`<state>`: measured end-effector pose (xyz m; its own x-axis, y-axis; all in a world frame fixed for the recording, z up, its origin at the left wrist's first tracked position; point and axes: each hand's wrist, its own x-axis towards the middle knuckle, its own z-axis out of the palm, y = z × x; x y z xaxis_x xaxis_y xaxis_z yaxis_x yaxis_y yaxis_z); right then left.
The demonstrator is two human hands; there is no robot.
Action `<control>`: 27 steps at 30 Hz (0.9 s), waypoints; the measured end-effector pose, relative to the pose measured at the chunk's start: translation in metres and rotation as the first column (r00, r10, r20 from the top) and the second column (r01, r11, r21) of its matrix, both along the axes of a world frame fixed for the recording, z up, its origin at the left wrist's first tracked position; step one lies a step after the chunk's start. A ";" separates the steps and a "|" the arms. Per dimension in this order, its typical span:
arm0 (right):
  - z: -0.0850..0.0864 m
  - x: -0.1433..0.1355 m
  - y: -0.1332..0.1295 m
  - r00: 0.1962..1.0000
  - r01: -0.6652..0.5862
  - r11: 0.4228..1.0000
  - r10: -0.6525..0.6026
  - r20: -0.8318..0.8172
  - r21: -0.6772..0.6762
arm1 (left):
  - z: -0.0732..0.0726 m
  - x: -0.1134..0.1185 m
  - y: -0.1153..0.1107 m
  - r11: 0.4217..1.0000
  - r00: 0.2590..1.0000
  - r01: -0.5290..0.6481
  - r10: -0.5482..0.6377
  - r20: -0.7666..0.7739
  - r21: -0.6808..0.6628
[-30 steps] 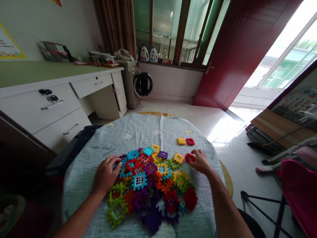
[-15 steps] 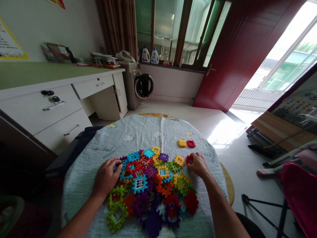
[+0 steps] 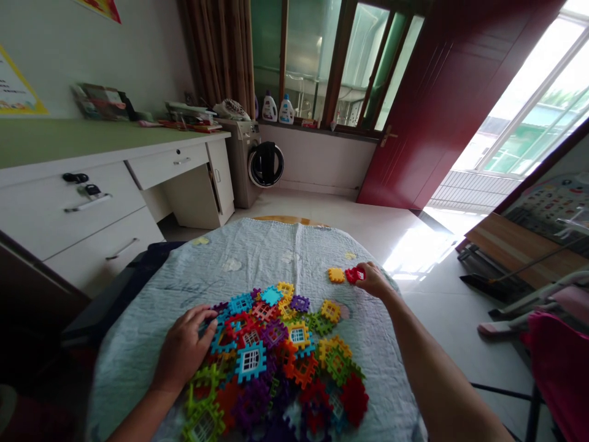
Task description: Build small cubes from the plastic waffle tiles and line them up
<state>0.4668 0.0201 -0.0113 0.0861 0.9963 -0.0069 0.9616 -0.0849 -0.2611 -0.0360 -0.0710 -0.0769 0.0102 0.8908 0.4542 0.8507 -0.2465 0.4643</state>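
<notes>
Your right hand (image 3: 373,280) has its fingers pinched about the right side of a red piece (image 3: 352,274), toward the far right of the cloth-covered tabletop (image 3: 257,258). The relation that counts is sideways: the yellow piece (image 3: 335,275) lies immediately to the left of the red one, almost level with it, flat on the cloth. Whether their toothed edges touch or leave a sliver of gap, you cannot tell from this view, nor whether a second red piece sits under your fingers. The red piece looks roughly square, so no long axis stands out; its left side faces the yellow one, and your grip is on the opposite side.

Your right hand is clearly the nearer to this pair. Your left hand (image 3: 184,350) rests well apart, at the left edge of the pile (image 3: 275,333), thumb parted from the fingers, fingertips just beside a dark purple piece (image 3: 219,307).
</notes>
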 end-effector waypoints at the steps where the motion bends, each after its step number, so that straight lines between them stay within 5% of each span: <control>1: 0.000 0.001 0.005 1.000 -0.011 1.000 0.011 0.004 -0.008 | 0.000 0.000 0.000 1.000 1.000 -0.001 0.001 -0.003 0.004; 10: -0.002 0.003 0.030 0.994 -0.100 0.992 0.103 0.033 -0.082 | -0.001 -0.001 0.000 1.000 1.000 -0.009 0.009 -0.003 -0.002; 27: -0.008 0.005 0.035 0.990 -0.121 0.984 0.130 0.057 -0.129 | 0.002 0.001 -0.001 1.000 1.000 -0.019 0.019 -0.004 -0.011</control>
<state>0.4719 0.0553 -0.0197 -0.0352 0.9909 -0.1303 0.9811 0.0095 -0.1932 -0.0353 -0.0725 -0.0750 -0.0050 0.8958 0.4445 0.8572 -0.2250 0.4631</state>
